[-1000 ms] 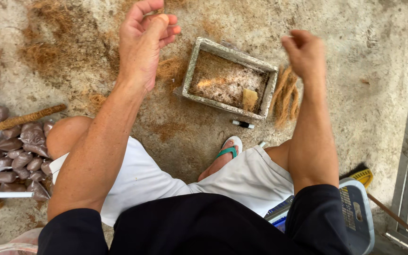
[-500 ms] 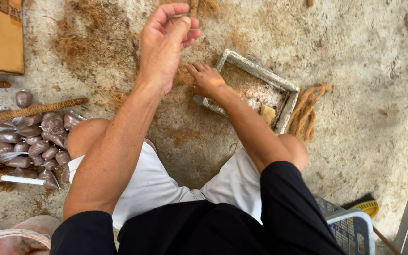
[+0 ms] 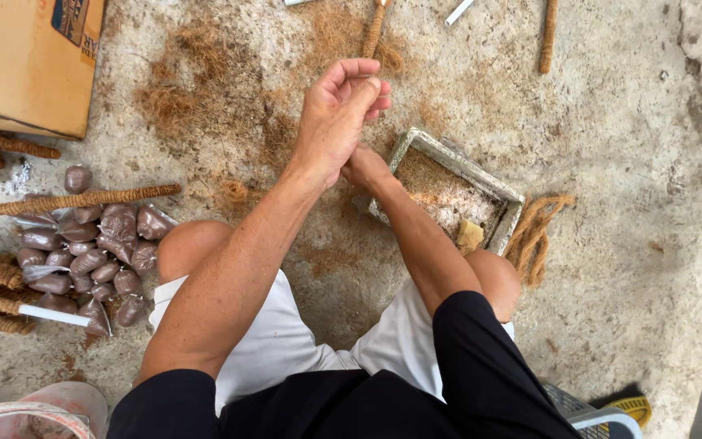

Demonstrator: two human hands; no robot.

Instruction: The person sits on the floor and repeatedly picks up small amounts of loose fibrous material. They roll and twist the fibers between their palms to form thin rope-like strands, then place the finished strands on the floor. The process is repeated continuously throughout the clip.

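Both hands meet at twelve o'clock: left hand [image 3: 341,114] pinched shut; right hand [image 3: 365,168] hidden beneath, grip unclear; tray [image 3: 458,165] holds fibre at two o'clock.

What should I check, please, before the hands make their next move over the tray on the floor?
1. Left hand grip: fingers curled, pinched at the tips; what they hold cannot be made out. Cannot tell.
2. Right hand: tucked under the left hand and mostly hidden, so its grip is unclear. Cannot tell.
3. Rectangular tray: flat on the concrete just beyond the hands, holding fibre and a small yellowish block. Ok.
4. Coil of coir rope: lying beside the tray's right edge, unobstructed. Ok.
5. Pile of small brown filled bags: beside the left knee, apart from both hands. Ok.
6. Floor: loose fibre scattered around the tray. Not ok.
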